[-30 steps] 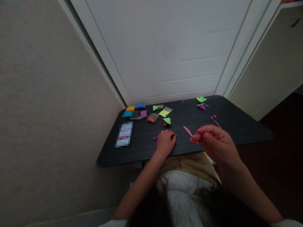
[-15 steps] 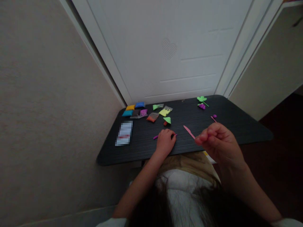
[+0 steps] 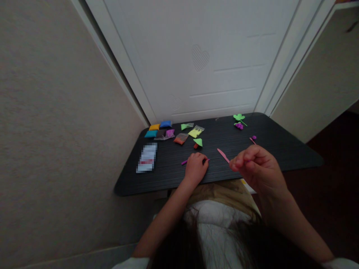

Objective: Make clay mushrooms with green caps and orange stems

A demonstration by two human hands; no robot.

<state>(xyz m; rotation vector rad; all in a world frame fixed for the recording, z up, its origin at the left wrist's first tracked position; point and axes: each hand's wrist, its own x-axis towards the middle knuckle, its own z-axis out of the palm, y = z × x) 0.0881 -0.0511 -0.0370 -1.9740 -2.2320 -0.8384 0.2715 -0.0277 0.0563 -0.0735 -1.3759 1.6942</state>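
Observation:
My left hand (image 3: pixel 196 170) rests on the dark table with its fingers curled over a thin purple stick (image 3: pixel 184 162), whose ends show on both sides. Raised above the front of the table, my right hand (image 3: pixel 259 170) has thumb and fingers pinched together. Something tiny and purplish may be between the fingertips, too small to name. A pink plastic knife (image 3: pixel 223 155) lies just left of the right fingers, which hide its lower end. Beyond the left hand stands a clay mushroom (image 3: pixel 198 143) with a green cap and reddish-brown stem.
Clay packets, such as a yellow one (image 3: pixel 196 131) and a brown-red one (image 3: pixel 181 139), lie at the table's (image 3: pixel 168 179) back left. A blurred-out phone-like object (image 3: pixel 147 158) lies left. At back right are a green clay clover (image 3: pixel 239 117), purple clay grapes (image 3: pixel 239 126) and a purple ball (image 3: pixel 254 137).
My right hand has shifted very slightly left, its fingers still pinched. The left hand and the things on the table look unchanged.

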